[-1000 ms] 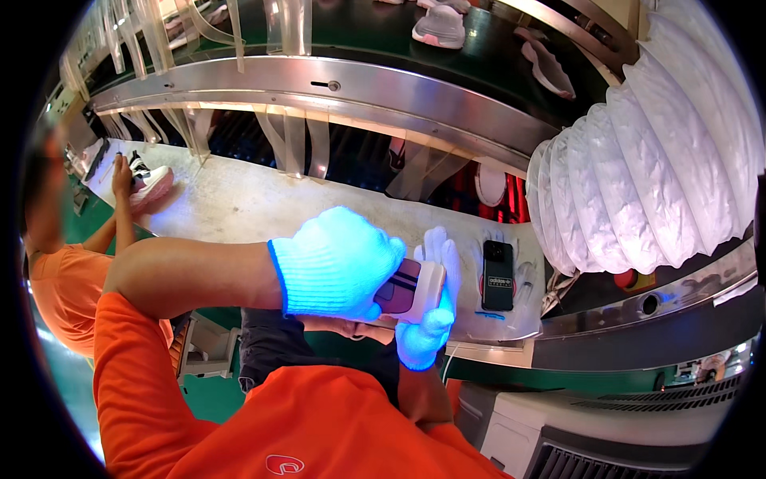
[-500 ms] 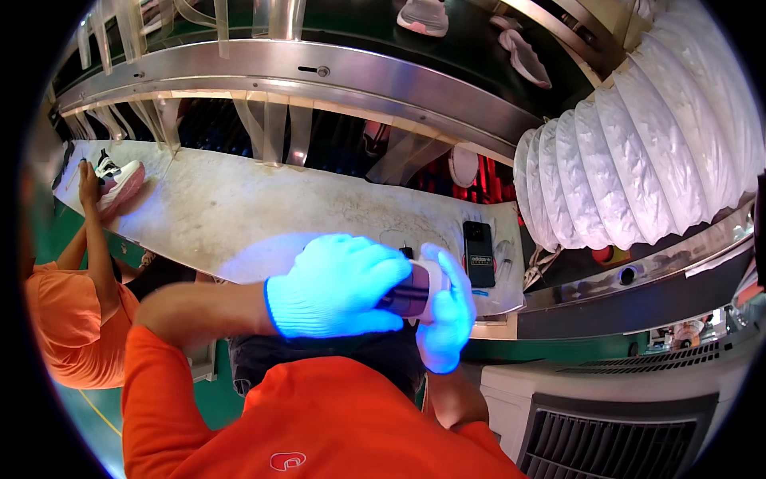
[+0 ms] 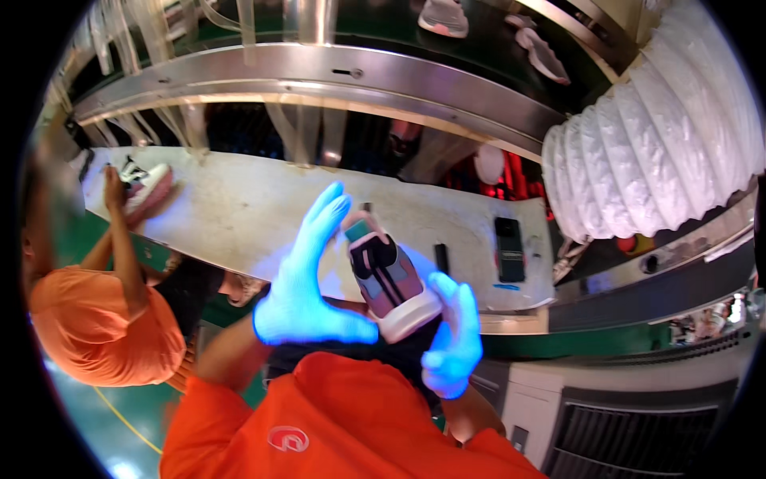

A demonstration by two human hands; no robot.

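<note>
In front of my body is a sneaker [image 3: 388, 279] in pink, grey and black with a white sole, tilted with its sole end toward me. My right hand [image 3: 453, 339], in a glowing blue-white glove, curls its fingers at the sole's right edge and grips the shoe there; the exact contact is partly hidden. On the other side my left hand [image 3: 311, 291], gloved the same way, is open with fingers stretched up and thumb spread below. Its thumb tip is close to the sole's left edge; I cannot tell whether they touch.
A pale worktable [image 3: 247, 188] carries a dark phone [image 3: 509, 249], a short black object [image 3: 441, 259] and a small blue piece [image 3: 507, 286]. Beyond runs a metal-edged conveyor [image 3: 335, 72] with shoes. A white ribbed duct [image 3: 638, 168] stands right. At left, a co-worker [image 3: 112, 319] holds another shoe [image 3: 149, 188].
My left hand has come off the shoe and opened. The shoe, earlier mostly covered by both gloves, now shows its length and tilts upward. The view has shifted slightly left.
</note>
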